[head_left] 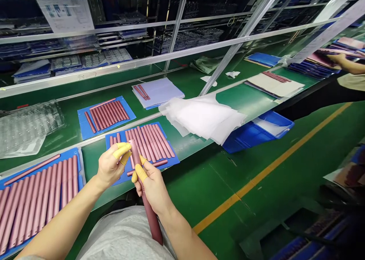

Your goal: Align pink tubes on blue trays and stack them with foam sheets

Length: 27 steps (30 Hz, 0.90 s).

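Mauve tube (151, 218): long axis slants from frame centre to lower middle
Right hand (151, 187): closed around its middle
Left hand (110, 166): yellow finger cots (122, 150) at upper end, hold unclear

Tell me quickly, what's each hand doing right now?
Left hand: closed, holding the dark pink rod near its upper end.
Right hand: closed, holding the same rod lower down.

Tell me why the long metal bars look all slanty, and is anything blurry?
In the head view, the metal shelf rail slants steeply, probably from a wide lens; the pink tube looks sharp, not blurry; the green floor goes dim toward the bottom right corner.
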### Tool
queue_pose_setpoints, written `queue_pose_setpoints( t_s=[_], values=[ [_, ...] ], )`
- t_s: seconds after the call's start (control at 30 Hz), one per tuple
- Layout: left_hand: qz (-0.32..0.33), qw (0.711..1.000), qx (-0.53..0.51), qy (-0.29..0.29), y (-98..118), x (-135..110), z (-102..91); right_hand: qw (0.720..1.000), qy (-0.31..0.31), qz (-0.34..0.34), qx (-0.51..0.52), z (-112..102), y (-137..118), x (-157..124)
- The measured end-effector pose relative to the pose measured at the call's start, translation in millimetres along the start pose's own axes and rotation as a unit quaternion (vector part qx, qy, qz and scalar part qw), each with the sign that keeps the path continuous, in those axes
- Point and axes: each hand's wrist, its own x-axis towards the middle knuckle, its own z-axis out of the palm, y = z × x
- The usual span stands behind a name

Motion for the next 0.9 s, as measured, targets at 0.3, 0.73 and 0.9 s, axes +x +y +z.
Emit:
queue_pose_setpoints(
  t_s=[0.3, 0.73, 0.9],
  values=[
    [0.033, 0.999, 0.014, -0.03, -20, -7, -9.8, 0.999, 0.01, 0.002, -0.034, 7, 6, 6],
    [-0.187, 0.977, -0.102, 0.031, -21, -3, -6.2, 1.0, 0.015, 0.001, -0.009, 7, 8, 14],
    [-0.357, 0.911, -0.208, -0.007, -23, 10, 0.9, 1.0, -0.005, 0.006, -0.02, 10, 5, 17]
  ],
)
